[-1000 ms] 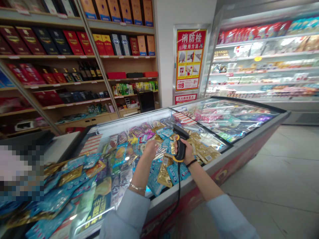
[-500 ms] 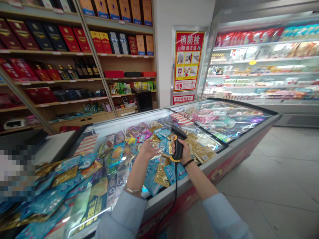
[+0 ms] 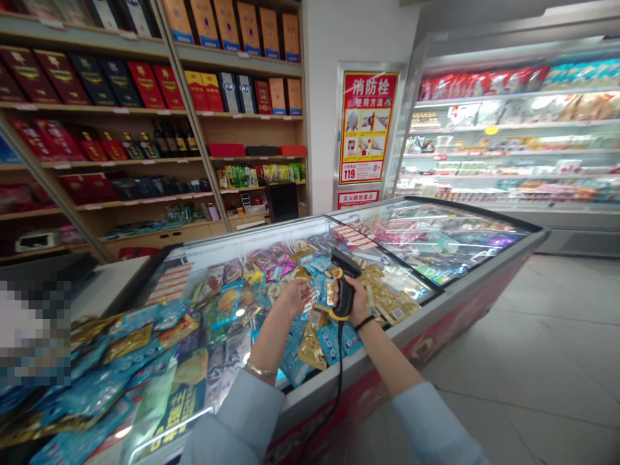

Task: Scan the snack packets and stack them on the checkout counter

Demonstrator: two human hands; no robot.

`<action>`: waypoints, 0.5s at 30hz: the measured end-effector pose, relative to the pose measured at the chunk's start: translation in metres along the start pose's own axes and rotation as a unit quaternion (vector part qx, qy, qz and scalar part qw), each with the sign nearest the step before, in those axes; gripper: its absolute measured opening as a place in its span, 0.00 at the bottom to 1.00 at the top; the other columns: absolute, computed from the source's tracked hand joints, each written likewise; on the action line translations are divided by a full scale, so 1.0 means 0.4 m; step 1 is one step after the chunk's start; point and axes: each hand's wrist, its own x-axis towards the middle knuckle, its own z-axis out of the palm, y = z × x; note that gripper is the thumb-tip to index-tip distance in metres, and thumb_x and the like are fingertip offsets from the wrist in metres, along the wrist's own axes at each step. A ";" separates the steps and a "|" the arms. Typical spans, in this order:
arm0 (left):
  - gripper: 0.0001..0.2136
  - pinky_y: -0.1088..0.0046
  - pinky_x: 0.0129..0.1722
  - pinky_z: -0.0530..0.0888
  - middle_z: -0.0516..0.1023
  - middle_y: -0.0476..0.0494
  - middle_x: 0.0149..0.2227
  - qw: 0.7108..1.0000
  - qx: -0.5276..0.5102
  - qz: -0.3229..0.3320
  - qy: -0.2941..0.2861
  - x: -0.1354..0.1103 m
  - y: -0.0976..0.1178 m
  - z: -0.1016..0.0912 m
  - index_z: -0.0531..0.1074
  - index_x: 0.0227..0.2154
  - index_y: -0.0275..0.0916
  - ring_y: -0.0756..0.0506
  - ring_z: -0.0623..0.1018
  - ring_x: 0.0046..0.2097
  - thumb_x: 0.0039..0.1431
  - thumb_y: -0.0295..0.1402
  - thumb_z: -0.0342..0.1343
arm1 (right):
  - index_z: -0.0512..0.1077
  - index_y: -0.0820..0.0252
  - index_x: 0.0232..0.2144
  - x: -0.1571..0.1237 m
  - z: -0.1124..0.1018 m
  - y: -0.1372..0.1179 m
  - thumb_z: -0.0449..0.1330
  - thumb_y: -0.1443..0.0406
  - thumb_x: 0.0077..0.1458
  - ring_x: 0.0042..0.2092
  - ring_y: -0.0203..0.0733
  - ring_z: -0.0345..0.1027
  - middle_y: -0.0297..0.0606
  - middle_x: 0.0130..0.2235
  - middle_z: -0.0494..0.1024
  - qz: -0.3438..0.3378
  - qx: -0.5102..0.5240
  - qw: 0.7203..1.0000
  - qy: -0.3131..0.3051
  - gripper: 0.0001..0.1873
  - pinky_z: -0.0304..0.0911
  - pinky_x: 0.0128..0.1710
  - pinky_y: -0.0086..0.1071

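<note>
My right hand (image 3: 357,298) is wrapped round the handle of a black and yellow barcode scanner (image 3: 345,292); its cable hangs down over the freezer's front edge. To its left is my left hand (image 3: 294,298), fingers loosely bent and apart, nothing visible in them. Both hands are above the chest freezer (image 3: 317,382). Blue snack packets (image 3: 293,361) and a gold packet (image 3: 314,339) lie under them near the front rim. More gold packets (image 3: 387,294) lie to the right of the scanner.
On the left, a heap of blue and gold packets (image 3: 106,381) rests on the freezer's glass. A counter (image 3: 113,284) stands behind it. Shelves of boxed bottles (image 3: 116,81) line the back wall. A lit refrigerated display (image 3: 513,142) is at the right, beyond the tiled floor (image 3: 537,336).
My left hand has moved slightly right and down, its fingers less spread. The scanner stays in my right hand, held a little lower. The view has tilted up slightly.
</note>
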 end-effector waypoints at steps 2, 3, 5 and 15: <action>0.02 0.72 0.34 0.73 0.70 0.47 0.24 1.000 0.004 0.015 -0.005 0.005 -0.010 0.003 0.67 0.30 0.39 0.49 0.70 0.26 0.54 0.27 0.50 | 0.69 0.59 0.32 -0.002 0.002 -0.002 0.60 0.57 0.44 0.16 0.34 0.61 0.29 0.20 0.69 0.005 0.003 1.000 0.000 0.14 0.58 0.14 0.27; 0.03 0.73 0.33 0.72 0.69 0.48 0.23 1.000 0.008 0.021 -0.006 0.008 -0.015 0.005 0.67 0.29 0.39 0.50 0.70 0.25 0.53 0.26 0.50 | 0.69 0.59 0.32 -0.002 0.002 -0.002 0.61 0.57 0.44 0.16 0.34 0.61 0.29 0.20 0.69 0.006 0.005 1.000 0.001 0.14 0.58 0.14 0.27; 0.03 0.74 0.31 0.71 0.70 0.48 0.22 0.999 0.021 0.031 -0.006 0.016 -0.022 0.010 0.66 0.27 0.39 0.50 0.70 0.25 0.53 0.24 0.51 | 0.69 0.59 0.32 -0.003 0.002 -0.003 0.61 0.57 0.44 0.17 0.34 0.61 0.29 0.20 0.69 0.005 0.007 1.000 0.004 0.14 0.58 0.14 0.27; 0.11 0.78 0.24 0.66 0.63 0.55 0.17 0.991 0.063 0.119 0.016 0.077 -0.045 0.021 0.64 0.21 0.38 0.55 0.62 0.19 0.47 0.28 0.63 | 0.68 0.59 0.32 -0.004 0.003 -0.003 0.63 0.57 0.42 0.18 0.36 0.64 0.29 0.20 0.70 0.004 0.021 1.000 0.012 0.15 0.59 0.15 0.27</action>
